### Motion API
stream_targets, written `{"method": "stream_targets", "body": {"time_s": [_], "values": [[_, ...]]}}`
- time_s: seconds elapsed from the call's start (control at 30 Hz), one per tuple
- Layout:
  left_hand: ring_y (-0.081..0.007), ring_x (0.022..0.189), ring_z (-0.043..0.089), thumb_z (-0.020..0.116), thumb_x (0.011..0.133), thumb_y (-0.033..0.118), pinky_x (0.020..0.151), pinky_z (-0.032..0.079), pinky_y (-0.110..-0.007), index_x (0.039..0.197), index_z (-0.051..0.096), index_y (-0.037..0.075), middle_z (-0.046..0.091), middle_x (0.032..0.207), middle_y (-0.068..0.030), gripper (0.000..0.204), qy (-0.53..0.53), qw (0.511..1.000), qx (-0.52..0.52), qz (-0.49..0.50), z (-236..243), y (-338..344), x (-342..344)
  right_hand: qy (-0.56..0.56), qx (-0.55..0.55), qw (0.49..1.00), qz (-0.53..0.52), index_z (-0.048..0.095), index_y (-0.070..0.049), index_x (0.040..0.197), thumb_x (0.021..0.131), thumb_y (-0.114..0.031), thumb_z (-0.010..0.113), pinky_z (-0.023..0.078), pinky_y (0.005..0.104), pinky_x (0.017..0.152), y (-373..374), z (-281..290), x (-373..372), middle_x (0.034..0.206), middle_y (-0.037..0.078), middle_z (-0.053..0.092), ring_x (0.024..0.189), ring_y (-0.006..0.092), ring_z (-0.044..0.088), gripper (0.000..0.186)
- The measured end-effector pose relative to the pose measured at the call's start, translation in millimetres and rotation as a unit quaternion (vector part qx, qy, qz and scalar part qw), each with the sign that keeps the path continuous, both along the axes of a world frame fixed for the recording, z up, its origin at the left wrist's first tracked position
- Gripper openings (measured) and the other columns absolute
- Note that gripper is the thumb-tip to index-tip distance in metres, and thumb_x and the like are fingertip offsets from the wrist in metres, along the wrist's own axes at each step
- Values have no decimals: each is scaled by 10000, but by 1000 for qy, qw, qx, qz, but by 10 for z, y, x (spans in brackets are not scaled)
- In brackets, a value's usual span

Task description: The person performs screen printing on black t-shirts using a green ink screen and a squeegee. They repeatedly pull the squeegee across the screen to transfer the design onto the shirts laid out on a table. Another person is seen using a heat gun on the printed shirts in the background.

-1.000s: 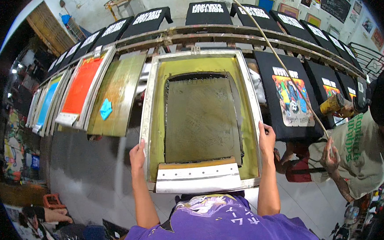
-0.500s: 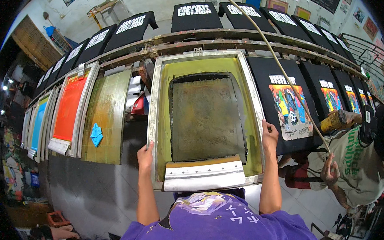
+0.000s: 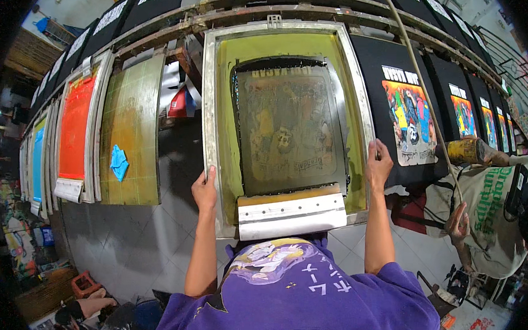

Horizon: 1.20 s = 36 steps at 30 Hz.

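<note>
A large silkscreen frame (image 3: 210,101) with a yellow-green border lies in front of me. Its dark mesh (image 3: 287,124) is edged with wet black ink, and a picture with a ball shows faintly through it. At the near end a squeegee with a pale, riveted holder (image 3: 291,214) rests across the screen. My left hand (image 3: 204,188) is closed on the frame's left rail, thumb on top, other fingers mostly hidden. Beside the right rail is my right hand (image 3: 379,165), thumb and fingers apart; whether it touches the rail I cannot tell.
Black shirts with colourful prints (image 3: 408,122) line the right; more shirts (image 3: 109,19) lie beyond the wooden rail (image 3: 249,19). Left stand a glass-like panel with a blue rag (image 3: 119,163) and a red-inked screen (image 3: 77,129). Another person (image 3: 485,209) at right holds a long stick (image 3: 426,90).
The view has tipped downward. The picture now shows through the mesh, where it looked plain dark before. My right hand's fingers have loosened from the frame; my left stays on its rail.
</note>
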<state>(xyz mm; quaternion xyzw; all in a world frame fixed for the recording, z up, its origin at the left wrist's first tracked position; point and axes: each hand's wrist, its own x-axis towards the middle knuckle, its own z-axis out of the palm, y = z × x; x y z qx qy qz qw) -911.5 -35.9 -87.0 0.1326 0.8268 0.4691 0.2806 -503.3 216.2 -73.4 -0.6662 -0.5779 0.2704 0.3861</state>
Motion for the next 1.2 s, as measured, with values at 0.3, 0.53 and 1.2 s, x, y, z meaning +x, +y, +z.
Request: {"method": "stream_targets", "body": {"time_s": [0.3, 0.53, 1.2], "values": [[-275, 1076, 678, 672, 960, 349, 974, 471, -361, 1223, 639, -89, 703, 1146, -250, 511, 148, 988, 11, -52, -216, 508, -330, -82, -7, 997, 4, 663, 8, 1223, 948, -422, 666, 525, 359, 833, 38, 100, -70, 990, 196, 740, 906, 251, 714, 511], [-432, 953, 666, 476, 935, 688, 860, 490, -466, 1044, 719, -44, 705, 966, -271, 778, 145, 981, -119, -42, -344, 951, -563, -192, -52, 980, 6, 702, -59, 1086, 1001, -361, 448, 496, 559, 810, 116, -55, 9, 991, 276, 673, 948, 490, 636, 404], [-444, 984, 652, 412, 890, 790, 894, 462, -490, 1014, 695, -141, 698, 987, -310, 981, 142, 975, -167, -43, -386, 973, -584, -179, -113, 977, -20, 709, -1, 920, 1029, -362, 402, 510, 566, 879, 54, 114, -32, 937, 310, 679, 927, 498, 649, 487]]}}
